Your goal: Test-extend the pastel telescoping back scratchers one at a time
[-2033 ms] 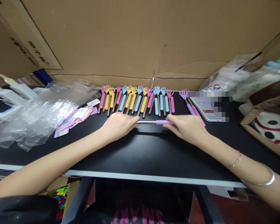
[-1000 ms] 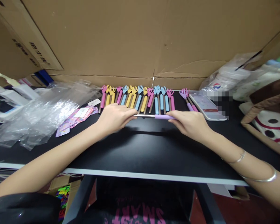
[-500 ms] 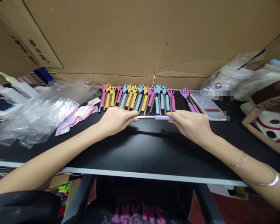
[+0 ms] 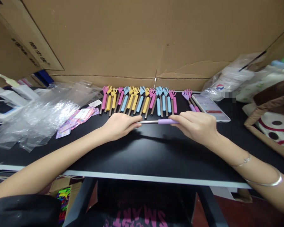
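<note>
Currently held: one purple-sleeved rod [image 4: 166, 121], spanning the space between your left grip [image 4: 119, 126] and your right grip [image 4: 197, 126].
Left grip: thumb and fingers pinched on the bare metal side; whatever lies inside your hand is hidden, so the rod's far end cannot be told.
Right grip: thumb and fingers wrapped on the outer part of the purple sleeve, with no gap showing.
Just changed: since two seconds ago your right grip has drifted slightly outward and now hides the lower ends of the spare purple and pink rods [image 4: 192, 107]. Both grips keep the same rod, and the visible run of metal and sleeve looks much the same.
What that means: your work seems to be still on this one piece, which has not been set down.
Rod's place: roughly level between your two grips, apparently raised, with a shadow [image 4: 153, 138] on the worktop [image 4: 142, 154] at your side of it.
Claw-headed row: pink, yellow and blue rods [image 4: 158, 107] lie just beyond your grips, heads away from you.
Outside your right grip: the phone [image 4: 211, 107], its near edge partly covered.
Outside your left grip: printed cards [image 4: 68, 125], then clear plastic bags [image 4: 47, 116].
</note>
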`<state>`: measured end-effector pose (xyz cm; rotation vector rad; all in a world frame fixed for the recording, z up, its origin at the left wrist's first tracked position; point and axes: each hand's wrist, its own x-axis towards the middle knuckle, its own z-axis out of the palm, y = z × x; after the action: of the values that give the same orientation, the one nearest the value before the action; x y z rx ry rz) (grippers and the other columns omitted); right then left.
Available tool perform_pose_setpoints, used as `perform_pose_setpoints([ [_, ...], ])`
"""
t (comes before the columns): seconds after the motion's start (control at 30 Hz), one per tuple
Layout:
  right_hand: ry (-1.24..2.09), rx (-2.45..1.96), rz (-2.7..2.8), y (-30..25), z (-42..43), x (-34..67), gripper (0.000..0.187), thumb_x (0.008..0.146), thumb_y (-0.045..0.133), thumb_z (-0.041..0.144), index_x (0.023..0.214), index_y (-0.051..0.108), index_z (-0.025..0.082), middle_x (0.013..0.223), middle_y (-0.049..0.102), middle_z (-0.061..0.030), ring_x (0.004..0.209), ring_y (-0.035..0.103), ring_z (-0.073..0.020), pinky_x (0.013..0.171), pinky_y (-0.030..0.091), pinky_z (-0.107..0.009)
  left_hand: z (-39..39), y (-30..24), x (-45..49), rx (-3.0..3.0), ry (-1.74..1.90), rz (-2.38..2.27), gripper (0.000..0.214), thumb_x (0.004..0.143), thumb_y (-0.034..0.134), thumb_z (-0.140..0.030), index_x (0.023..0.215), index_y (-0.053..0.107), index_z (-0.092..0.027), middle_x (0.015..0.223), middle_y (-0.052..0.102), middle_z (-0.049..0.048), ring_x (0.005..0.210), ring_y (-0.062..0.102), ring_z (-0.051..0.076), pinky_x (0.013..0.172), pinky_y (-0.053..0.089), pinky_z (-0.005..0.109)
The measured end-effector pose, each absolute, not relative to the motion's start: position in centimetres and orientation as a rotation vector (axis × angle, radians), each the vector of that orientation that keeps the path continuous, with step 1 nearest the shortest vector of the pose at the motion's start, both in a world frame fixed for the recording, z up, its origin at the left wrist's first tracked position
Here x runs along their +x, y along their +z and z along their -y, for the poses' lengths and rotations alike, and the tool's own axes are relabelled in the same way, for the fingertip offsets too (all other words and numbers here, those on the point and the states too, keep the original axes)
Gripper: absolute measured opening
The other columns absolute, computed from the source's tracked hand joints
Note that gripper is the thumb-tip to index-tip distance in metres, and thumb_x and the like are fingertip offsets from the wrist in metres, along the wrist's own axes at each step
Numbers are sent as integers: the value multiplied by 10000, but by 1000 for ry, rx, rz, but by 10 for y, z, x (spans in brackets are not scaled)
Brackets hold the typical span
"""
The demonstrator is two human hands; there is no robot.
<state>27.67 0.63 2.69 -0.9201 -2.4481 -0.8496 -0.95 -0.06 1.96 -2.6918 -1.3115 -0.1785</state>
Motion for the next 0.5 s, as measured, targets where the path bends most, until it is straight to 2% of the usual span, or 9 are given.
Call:
perform_pose_setpoints([
  [0.23,-794,-855,2434,29,-8,280,294,955,489,385,916,730,223,757,742,-12,617,636,-103,512,335,-237,1,19,-9,-2682,-261,1277,327,997,352,-391,908,614,-216,663,680,2,577,622,165,506,260,240],
  [0.5,-800,-802,2426,32,-10,282,252,941,513,367,959,716,218,749,738,-2,610,635,-100,516,321,-238,-3,27,-17,-2602,-435,1188,354,978,382,-432,913,652,-211,757,705,24,689,644,165,537,299,234],
])
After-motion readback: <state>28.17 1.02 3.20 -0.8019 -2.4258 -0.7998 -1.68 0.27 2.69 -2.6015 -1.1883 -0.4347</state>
